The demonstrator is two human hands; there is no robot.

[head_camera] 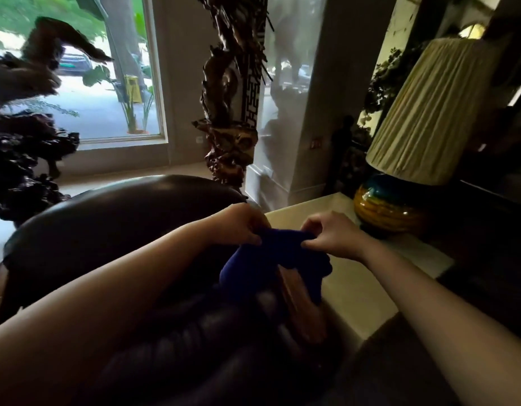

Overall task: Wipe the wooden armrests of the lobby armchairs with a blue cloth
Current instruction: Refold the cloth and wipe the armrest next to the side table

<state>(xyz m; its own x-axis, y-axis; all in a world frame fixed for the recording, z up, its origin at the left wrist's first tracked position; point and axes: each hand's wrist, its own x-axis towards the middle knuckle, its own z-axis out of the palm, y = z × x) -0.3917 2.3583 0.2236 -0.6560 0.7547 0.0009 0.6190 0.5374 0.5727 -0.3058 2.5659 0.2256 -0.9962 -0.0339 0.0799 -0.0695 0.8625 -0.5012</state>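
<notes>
A dark blue cloth (271, 259) hangs bunched between both hands above the armchair. My left hand (238, 224) pinches its upper left edge and my right hand (332, 234) pinches its upper right edge. Below the cloth runs the brown wooden armrest (303, 312) of a dark leather armchair (107, 230), partly covered by the hanging cloth. The chair's rounded back fills the left and its padded arm the lower middle.
A cream side table (361, 291) stands right of the armrest, holding a lamp with a yellow-blue ceramic base (385, 209) and pleated shade (429, 112). Dark carved wood sculptures (230, 112) stand behind the chair, with another carved sculpture (25, 127) at left by a window (77, 68).
</notes>
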